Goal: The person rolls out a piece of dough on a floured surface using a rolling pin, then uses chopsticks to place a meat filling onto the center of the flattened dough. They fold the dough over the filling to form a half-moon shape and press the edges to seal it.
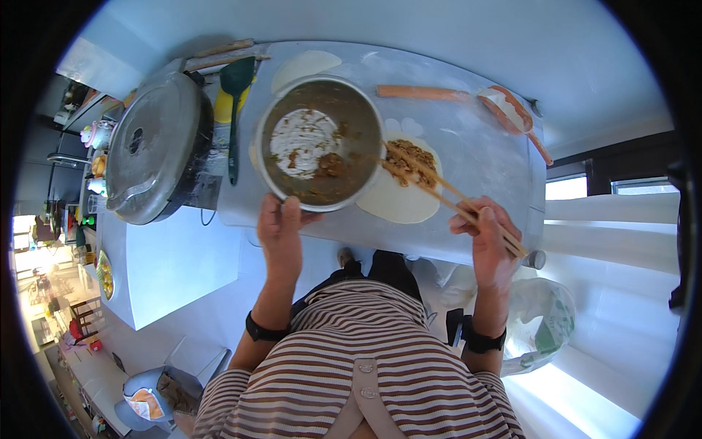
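Observation:
My left hand (284,222) grips the near rim of a steel mixing bowl (356,118), tilted so that its inside shows, with brown filling (332,164) and a whitish patch at the bottom. In my right hand (488,233) is a pair of wooden chopsticks (447,200), their tips near the bowl's right rim and the filling on the dough. A flat sheet of dough (400,206) lies right of the bowl, bearing a heap of minced filling (411,162) on its upper part. Another dough sheet (307,66) lies partly hidden behind the bowl.
A lidded electric pan (156,148) stands at the left, beside a dark green spatula (236,88) over something yellow. A wooden rolling pin (422,93) and a flour scoop (507,110) lie at the back of the floured worktop (482,164). A lined bin (540,324) stands at the lower right.

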Tool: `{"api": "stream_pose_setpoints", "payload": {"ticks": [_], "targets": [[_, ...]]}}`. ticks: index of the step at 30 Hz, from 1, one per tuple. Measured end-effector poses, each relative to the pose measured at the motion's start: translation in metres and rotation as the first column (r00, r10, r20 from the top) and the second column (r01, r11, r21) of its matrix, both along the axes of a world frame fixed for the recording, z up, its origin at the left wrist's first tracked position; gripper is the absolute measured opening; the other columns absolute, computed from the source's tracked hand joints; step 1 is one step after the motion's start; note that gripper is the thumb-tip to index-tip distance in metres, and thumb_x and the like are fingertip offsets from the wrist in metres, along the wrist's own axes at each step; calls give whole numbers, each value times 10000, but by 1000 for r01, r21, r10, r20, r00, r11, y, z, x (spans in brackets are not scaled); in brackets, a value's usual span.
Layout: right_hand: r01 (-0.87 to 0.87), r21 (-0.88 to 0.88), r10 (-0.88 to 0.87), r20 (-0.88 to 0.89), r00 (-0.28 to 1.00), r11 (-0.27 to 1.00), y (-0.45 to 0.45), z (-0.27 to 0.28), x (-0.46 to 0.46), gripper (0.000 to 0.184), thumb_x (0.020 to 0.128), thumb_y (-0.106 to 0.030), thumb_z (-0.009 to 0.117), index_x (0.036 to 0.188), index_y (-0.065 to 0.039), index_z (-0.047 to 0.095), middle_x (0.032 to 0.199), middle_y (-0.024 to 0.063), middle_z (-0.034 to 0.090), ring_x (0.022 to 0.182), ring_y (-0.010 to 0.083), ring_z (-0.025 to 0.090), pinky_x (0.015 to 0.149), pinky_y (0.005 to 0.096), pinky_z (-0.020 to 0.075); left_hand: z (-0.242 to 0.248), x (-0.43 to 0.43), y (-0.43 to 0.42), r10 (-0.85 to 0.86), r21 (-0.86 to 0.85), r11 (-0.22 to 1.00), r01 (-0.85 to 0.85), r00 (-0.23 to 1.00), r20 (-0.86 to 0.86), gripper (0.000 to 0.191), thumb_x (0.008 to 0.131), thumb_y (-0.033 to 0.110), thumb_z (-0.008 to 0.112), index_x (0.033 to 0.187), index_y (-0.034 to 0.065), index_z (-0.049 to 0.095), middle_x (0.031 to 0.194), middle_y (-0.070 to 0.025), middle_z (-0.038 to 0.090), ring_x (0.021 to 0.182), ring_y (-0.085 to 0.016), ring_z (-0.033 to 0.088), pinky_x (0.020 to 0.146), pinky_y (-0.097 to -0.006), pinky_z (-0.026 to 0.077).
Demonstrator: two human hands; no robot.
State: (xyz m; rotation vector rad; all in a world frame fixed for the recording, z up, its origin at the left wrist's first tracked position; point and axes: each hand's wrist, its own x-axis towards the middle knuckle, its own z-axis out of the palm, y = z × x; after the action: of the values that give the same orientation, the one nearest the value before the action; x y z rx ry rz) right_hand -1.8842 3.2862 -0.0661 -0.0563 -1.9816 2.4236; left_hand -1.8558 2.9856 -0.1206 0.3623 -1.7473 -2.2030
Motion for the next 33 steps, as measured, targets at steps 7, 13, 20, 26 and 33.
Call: {"api": "stream_pose_setpoints", "payload": {"ticks": [7,13,20,26,33], "targets": [[34,69,-45,166,985,997,52,-29,-3,293,1048,-157,525,1175,90,617,1033,209,706,932,286,743,806,353,631,11,11,-23,131,-62,989,-132,991,-13,172,1071,175,507,1109,9,528,1064,-110,665,900,-173,698,779,-357,642],[10,-59,3,212,977,998,45,-52,-28,288,1038,-131,535,1184,103,617,1045,207,700,951,290,737,820,369,634,22,13,-11,240,-89,967,-240,971,-8,177,1077,190,496,1105,16,517,1053,-107,674,874,-182,713,781,-376,647],[-28,-33,37,320,947,999,75,-66,-32,293,1037,-124,540,1218,95,608,1071,200,695,951,299,737,830,386,631,24,17,7,264,-89,961,-263,965,-3,185,1077,182,477,1149,14,504,1085,-119,667,914,-207,718,806,-395,641],[-97,-197,145,250,957,976,114,-66,-52,286,1039,-141,545,1194,91,613,1064,200,697,952,292,737,840,376,627,25,20,18,288,-103,953,-285,957,21,216,1076,147,441,1232,1,476,1140,-149,656,958,-227,709,836,-398,625],[-96,-177,142,272,952,980,96,-81,-101,282,1031,-151,573,1181,83,623,1060,182,706,963,278,736,839,371,624,34,38,29,365,-112,925,-364,931,-17,253,1079,151,446,1277,-1,480,1166,-152,666,966,-244,724,831,-396,629]]}}
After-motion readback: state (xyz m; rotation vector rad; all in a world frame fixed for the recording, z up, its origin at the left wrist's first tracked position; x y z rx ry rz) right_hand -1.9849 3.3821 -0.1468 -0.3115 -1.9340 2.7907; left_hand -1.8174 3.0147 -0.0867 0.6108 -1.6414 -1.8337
